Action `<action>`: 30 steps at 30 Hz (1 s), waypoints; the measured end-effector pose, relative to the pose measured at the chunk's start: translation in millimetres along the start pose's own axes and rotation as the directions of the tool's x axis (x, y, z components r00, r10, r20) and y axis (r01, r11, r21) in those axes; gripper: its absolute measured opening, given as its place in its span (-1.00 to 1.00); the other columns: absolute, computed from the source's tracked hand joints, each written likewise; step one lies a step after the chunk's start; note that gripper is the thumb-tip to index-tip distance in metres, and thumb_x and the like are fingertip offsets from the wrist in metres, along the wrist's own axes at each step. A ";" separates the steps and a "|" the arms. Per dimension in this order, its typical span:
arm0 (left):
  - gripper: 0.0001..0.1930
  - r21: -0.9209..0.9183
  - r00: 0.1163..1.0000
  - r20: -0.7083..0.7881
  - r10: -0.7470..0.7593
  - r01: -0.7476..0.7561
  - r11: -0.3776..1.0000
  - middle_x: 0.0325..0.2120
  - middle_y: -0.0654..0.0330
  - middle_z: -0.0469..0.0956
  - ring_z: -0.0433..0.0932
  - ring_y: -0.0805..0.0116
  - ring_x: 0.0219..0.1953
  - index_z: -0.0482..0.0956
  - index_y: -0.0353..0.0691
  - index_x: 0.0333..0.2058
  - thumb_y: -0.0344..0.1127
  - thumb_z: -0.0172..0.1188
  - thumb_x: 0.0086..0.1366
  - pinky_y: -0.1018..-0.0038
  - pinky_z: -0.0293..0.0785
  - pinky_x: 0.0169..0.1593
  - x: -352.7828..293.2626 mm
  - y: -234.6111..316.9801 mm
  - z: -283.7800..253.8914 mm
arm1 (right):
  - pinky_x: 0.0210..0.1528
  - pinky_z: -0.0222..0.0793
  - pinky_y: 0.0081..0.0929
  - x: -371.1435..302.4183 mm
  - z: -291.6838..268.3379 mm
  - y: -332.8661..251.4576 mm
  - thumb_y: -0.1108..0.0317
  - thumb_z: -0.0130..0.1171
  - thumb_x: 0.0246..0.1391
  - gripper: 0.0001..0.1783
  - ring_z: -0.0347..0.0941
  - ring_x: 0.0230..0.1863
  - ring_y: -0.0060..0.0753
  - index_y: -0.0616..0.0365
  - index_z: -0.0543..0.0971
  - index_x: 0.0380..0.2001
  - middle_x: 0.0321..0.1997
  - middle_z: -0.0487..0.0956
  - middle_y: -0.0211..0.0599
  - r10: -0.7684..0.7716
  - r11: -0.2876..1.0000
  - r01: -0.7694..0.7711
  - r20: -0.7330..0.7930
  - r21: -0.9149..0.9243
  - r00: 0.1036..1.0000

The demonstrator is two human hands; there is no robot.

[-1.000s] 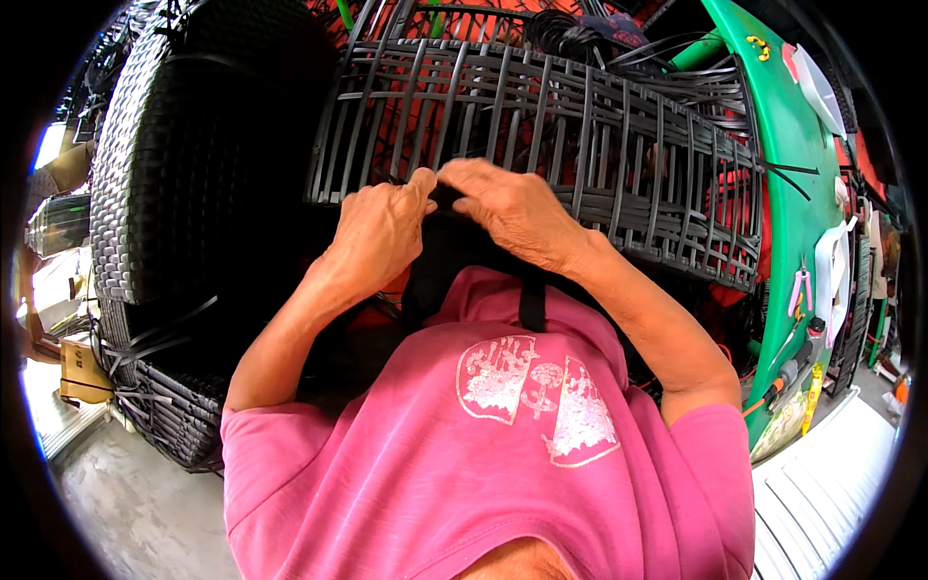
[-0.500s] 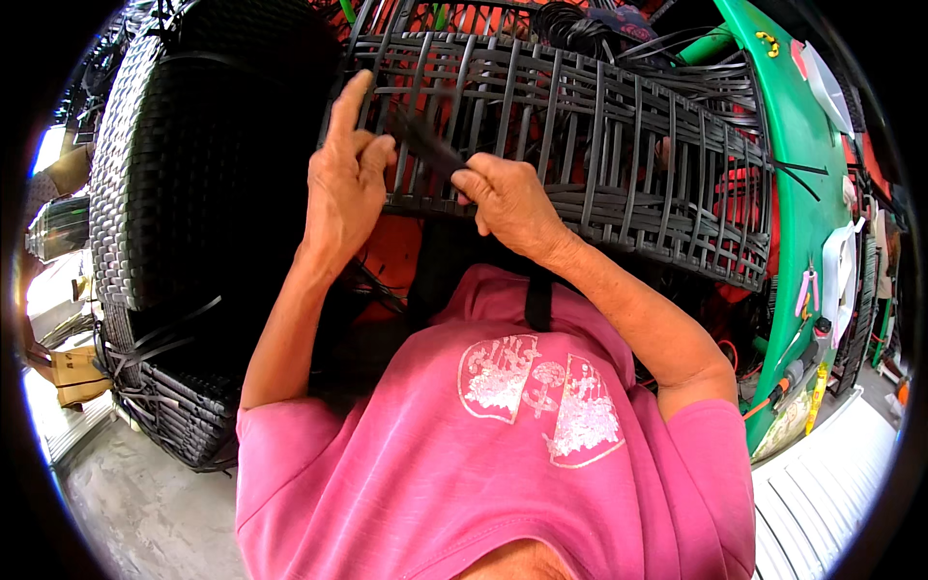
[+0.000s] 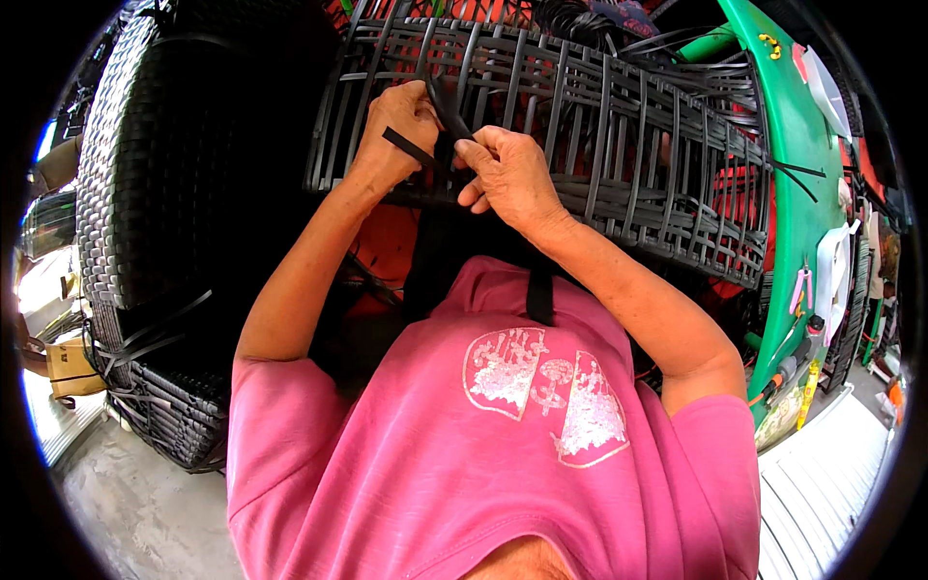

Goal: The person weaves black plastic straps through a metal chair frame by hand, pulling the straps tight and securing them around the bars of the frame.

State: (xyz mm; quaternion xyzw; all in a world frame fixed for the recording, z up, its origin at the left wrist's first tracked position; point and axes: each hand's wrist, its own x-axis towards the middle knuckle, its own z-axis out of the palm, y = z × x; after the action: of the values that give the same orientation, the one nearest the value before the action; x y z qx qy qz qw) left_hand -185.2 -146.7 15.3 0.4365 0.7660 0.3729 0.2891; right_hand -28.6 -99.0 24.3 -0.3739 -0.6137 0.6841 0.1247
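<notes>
Your right hand (image 3: 510, 179) pinches a black strip (image 3: 447, 108) between thumb and forefinger, the other fingers loosely bent beneath. The strip bows up and away toward your left hand (image 3: 391, 135), and that pinch probably keeps its curve under control. Your left fingers curl close together at the near left part of the black lattice (image 3: 605, 116); their tips are partly hidden, so you cannot tell from here whether they grip the strip or a slat. A short flat strip end (image 3: 408, 147) crosses in front of that hand; where it joins is unclear.

The lattice lies across the far side of your body, its near edge just beyond your shirt (image 3: 503, 416), which likely lets both hands meet over it with your elbows bent outward. At your left stands a densely woven dark piece (image 3: 106, 193), seemingly set aside to leave your front free. On the right, a green board (image 3: 788, 116) carries a pink-handled tool (image 3: 801, 290), apparently parked within reach of your right hand.
</notes>
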 end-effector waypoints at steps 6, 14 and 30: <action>-0.71 -0.087 1.000 -0.017 0.006 -0.007 0.996 -0.53 0.22 0.54 0.41 0.58 -0.66 0.47 -0.45 -0.24 -0.65 -0.13 0.04 0.59 0.28 -0.66 0.7 -4.5 2.1 | -0.55 0.48 -0.55 -4.9 4.9 12.1 0.42 0.12 0.06 -0.80 0.56 -0.59 -0.43 0.42 0.45 -0.41 -0.53 0.54 -0.17 -0.202 0.979 0.203 0.057 0.002 0.978; -0.83 -0.163 0.908 0.373 -0.190 0.266 0.950 -0.61 0.20 0.50 0.34 0.55 -0.80 0.47 -0.38 -0.35 -0.56 -0.02 0.04 0.60 0.23 -0.76 9.8 -7.0 -6.4 | -0.64 0.38 -0.58 -6.2 6.5 6.9 0.36 0.04 0.18 -0.77 0.46 -0.70 -0.49 0.39 0.41 -0.40 -0.53 0.53 -0.23 -0.271 0.923 0.268 0.027 -0.278 0.962; -0.81 -0.652 0.756 0.654 0.010 0.557 0.514 -0.30 0.12 0.56 0.50 0.54 -0.58 0.47 -0.33 -0.24 -0.61 -0.04 0.17 0.74 0.21 -0.77 20.2 -28.1 -15.8 | -0.81 0.14 -0.50 36.7 -16.8 -16.9 0.35 -0.17 0.07 -0.71 0.33 -0.77 -0.47 0.41 0.45 -0.41 -0.59 0.50 -0.15 0.357 0.904 -0.304 0.139 -0.300 0.924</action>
State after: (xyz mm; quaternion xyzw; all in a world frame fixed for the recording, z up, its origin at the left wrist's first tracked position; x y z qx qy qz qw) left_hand -219.3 -143.4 -1.4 0.2070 0.4361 0.4765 0.7348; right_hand -47.6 -59.8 27.5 -0.4193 -0.6382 0.6370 -0.1056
